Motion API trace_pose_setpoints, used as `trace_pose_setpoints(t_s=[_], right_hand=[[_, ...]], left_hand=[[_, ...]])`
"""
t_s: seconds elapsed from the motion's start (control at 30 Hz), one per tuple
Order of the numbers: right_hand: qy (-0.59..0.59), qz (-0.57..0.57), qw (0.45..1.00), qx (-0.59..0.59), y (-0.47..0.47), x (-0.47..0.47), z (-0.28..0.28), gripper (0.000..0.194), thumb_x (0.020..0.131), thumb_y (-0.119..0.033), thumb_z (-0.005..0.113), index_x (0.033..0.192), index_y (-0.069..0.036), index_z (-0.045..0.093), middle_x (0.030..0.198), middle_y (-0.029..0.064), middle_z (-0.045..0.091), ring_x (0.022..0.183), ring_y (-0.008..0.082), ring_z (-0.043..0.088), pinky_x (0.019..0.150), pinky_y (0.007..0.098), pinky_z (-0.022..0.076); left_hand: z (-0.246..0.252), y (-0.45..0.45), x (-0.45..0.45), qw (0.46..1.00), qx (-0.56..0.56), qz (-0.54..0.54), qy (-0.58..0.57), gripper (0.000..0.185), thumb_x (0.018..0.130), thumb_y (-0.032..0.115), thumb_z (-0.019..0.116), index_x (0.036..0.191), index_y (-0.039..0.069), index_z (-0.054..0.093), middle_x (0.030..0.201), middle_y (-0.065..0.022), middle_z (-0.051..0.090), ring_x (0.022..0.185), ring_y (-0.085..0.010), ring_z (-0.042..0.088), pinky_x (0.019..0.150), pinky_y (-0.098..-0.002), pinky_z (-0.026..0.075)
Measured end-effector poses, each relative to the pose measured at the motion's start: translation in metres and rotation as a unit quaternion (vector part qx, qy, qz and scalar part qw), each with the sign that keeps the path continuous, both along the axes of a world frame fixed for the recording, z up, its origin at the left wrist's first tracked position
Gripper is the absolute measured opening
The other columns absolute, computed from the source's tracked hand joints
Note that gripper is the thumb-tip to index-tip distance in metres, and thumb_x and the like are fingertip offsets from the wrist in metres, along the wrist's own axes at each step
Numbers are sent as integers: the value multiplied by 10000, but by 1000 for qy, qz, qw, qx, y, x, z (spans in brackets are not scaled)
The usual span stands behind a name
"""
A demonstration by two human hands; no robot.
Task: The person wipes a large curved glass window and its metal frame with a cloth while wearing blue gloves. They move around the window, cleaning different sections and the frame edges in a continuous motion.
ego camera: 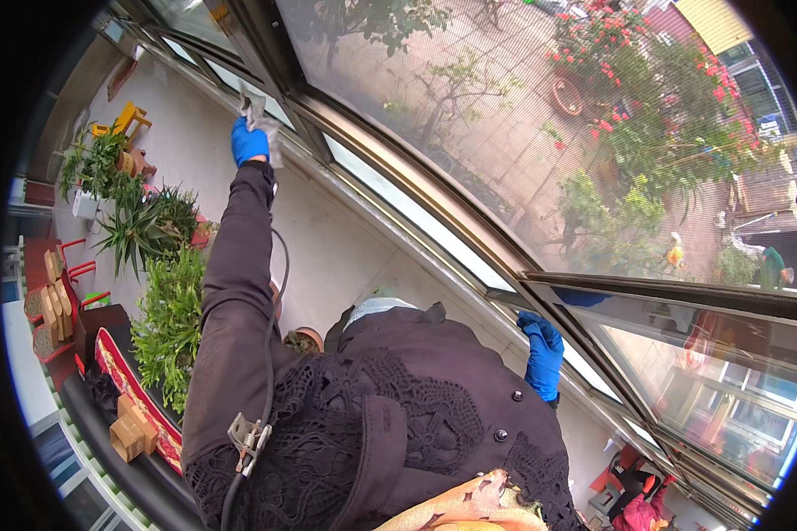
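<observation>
My left hand [249, 141], in a blue glove, is stretched out to the upper left and grips a crumpled grey cloth [259, 114]. The cloth hangs beside the lower window frame; contact with it is not clear. On the right, my right hand [543, 355], also gloved in blue, is low beside the window frame [498, 273] with its fingers curled. Whether those fingers touch the frame or hold something cannot be made out. A large window with a mesh screen [451, 126] slants across the view above both hands.
Potted plants [166, 318] and a yellow stool [131, 121] stand left of my arm. A small pot [305, 340] sits close to my body. A cable [285, 265] runs along my left sleeve. Another person [644, 504] is low at the far right. Outside, red flowers [611, 60] show.
</observation>
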State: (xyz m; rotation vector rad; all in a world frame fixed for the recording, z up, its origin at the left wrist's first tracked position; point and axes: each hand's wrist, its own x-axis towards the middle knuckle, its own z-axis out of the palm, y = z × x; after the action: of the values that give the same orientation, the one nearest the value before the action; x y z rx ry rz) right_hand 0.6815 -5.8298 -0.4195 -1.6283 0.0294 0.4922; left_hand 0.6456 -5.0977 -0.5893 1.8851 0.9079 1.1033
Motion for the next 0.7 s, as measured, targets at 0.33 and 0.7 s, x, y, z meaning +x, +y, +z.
trace_pose_setpoints(t_s=[0.33, 0.7], right_hand=[[-30, 57, 998, -25, 25, 15, 5, 220, 957, -9, 605, 1151, 11, 707, 1090, 84, 726, 1012, 161, 654, 976, 304, 493], [-47, 52, 997, -35, 24, 21, 5, 214, 962, -42, 625, 1153, 13, 704, 1060, 70, 728, 1006, 157, 657, 963, 295, 490]], left_hand=[[-29, -182, 69, 921, -212, -140, -295, 184, 1024, 140, 554, 1186, 68, 606, 1032, -8, 626, 883, -115, 570, 785, -287, 495], [-28, -43, 29, 859, -254, -107, -432, 185, 974, 152, 589, 1079, 29, 678, 834, -54, 642, 704, -137, 583, 629, -268, 492]])
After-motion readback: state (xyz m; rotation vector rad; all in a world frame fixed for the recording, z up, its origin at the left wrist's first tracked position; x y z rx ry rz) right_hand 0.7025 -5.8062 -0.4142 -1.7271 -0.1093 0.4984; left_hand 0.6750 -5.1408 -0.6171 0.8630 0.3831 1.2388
